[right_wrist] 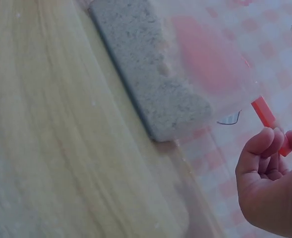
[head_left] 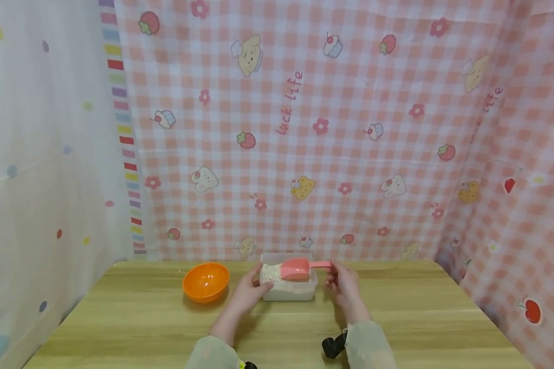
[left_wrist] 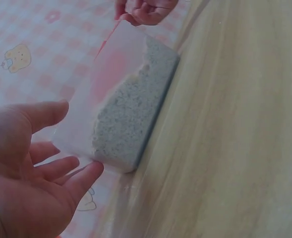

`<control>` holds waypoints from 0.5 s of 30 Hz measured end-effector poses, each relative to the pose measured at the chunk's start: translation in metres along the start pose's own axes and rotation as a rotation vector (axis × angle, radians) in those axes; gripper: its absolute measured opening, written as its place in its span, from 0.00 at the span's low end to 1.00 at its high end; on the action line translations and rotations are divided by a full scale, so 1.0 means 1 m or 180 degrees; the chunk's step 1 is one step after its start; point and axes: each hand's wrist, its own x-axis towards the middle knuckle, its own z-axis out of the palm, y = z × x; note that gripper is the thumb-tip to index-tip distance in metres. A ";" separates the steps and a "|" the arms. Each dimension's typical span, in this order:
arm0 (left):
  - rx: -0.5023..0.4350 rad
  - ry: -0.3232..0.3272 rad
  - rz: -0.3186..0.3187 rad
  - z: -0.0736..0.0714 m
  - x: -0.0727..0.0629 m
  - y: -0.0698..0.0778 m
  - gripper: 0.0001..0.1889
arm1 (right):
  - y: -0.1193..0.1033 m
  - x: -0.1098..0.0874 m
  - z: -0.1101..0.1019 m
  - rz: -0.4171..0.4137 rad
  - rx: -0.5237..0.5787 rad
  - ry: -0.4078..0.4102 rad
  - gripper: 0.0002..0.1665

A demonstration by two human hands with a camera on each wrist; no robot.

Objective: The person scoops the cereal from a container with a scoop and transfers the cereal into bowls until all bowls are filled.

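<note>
A translucent white tub (head_left: pixel 290 294) stands on the wooden table, holding pale, flaky grain like oats (head_left: pixel 271 273). On that grain lies a pink scoop (head_left: pixel 296 269), its handle (right_wrist: pixel 263 111) sticking out past the tub's right rim. My right hand (head_left: pixel 344 286) pinches the handle's end between thumb and fingers. At the tub's left end is my left hand (head_left: pixel 250 291), fingers relaxed and spread, with fingertips (left_wrist: pixel 97 166) against the tub wall. Through the tub's side, the left wrist view shows the grain heaped unevenly and the scoop as a pink blur.
An orange bowl (head_left: pixel 206 283) sits left of the tub, near my left hand. Behind the table (head_left: pixel 411 307) hangs a pink checked curtain (head_left: pixel 277 154), close to its back edge. Another patterned cloth (head_left: pixel 41 169) hangs at the left side.
</note>
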 end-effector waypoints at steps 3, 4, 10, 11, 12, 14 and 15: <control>0.0015 0.0036 0.0066 0.002 0.001 0.001 0.35 | -0.004 0.001 0.002 -0.0133 0.0061 -0.0012 0.11; 0.0028 0.0053 0.0088 0.002 0.001 0.002 0.35 | -0.006 0.001 0.003 -0.0173 0.0071 -0.0029 0.11; 0.0071 0.0096 0.0093 0.003 0.000 0.003 0.34 | -0.015 0.000 0.007 -0.0275 0.0104 -0.0022 0.10; 0.0076 0.0096 0.0084 0.003 0.000 0.002 0.34 | -0.017 -0.001 0.007 -0.0286 0.0122 -0.0013 0.10; 0.0086 0.0093 0.0079 0.003 -0.001 0.002 0.34 | -0.018 -0.002 0.006 -0.0294 0.0141 -0.0012 0.10; 0.0098 0.0087 0.0067 0.003 -0.001 0.001 0.34 | -0.021 -0.004 0.005 -0.0314 0.0164 0.0000 0.10; 0.0099 0.0087 0.0062 0.003 -0.002 0.001 0.34 | -0.022 -0.005 0.005 -0.0334 0.0159 0.0007 0.10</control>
